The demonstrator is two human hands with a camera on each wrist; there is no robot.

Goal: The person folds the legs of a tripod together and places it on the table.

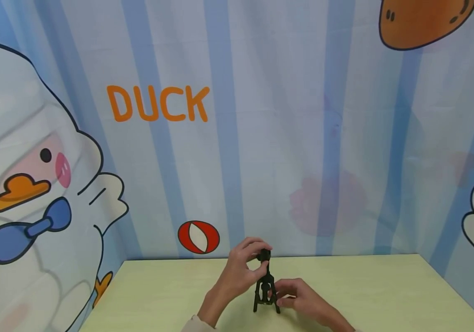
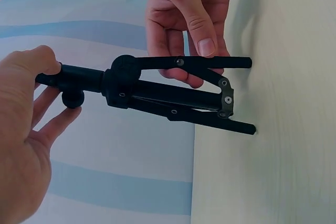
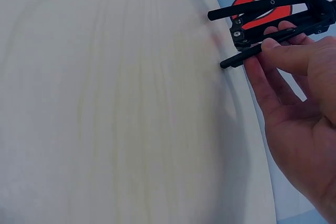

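Observation:
A small black tripod (image 1: 266,288) is held upright over the table, its legs only slightly spread. Around its top, my left hand (image 1: 242,267) grips the head and upper column. In the left wrist view the fingers (image 2: 23,64) of that hand lie by a round knob (image 2: 73,98) on the column. Low on the right side, my right hand (image 1: 303,297) pinches one leg (image 3: 247,55) between thumb and fingers. The braces near the leg ends show in both wrist views. Whether the feet touch the table is hard to tell.
The pale yellow table (image 1: 158,295) stretches out around the tripod. Behind it hangs a blue and white striped curtain (image 1: 274,138) with a printed duck (image 1: 25,115) at the left and a red ball print (image 1: 198,237) near the table's back edge.

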